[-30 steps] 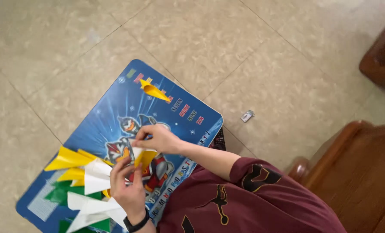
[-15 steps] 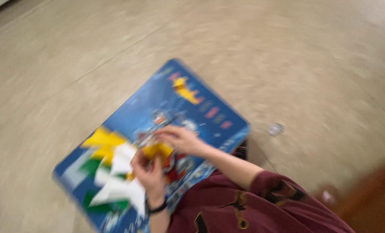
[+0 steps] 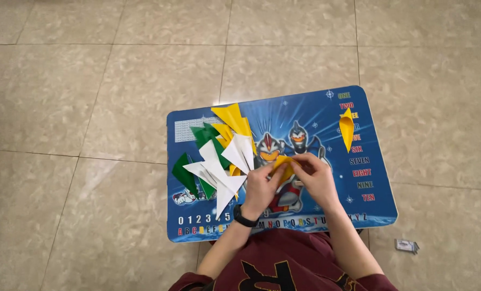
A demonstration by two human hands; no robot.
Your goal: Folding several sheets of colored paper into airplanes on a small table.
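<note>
At the middle of the blue bench (image 3: 310,110), both hands meet on one small yellow paper (image 3: 283,164). The left hand (image 3: 259,188), with a black band (image 3: 244,217) at its wrist, pinches the paper's near edge; the right hand (image 3: 318,178) closes on its far side, fingers curled over the top. So both are clamped on the same piece, held just above the printed surface, near the bench's front half.

To the left lies a pile of folded pieces (image 3: 219,156) in yellow, white and green, long pointed shapes fanned over one another. One more yellow dart (image 3: 346,127) lies apart near the right edge. A small wrapper (image 3: 406,246) sits on the tiled floor (image 3: 89,81) just beside the bench's right corner.

The work looks like creasing the paper into the same pointed form. To do it well, I judge the edges should be lined up before any pressure goes on, with one hand pinning the piece and the other running the crease from the middle outward. Pressing it flat on the bench would likely give a sharper line than folding in the air. The sheet is thin, so a skewed start would probably leave a crooked tip. The pile sits close to the left wrist and could be nudged.
</note>
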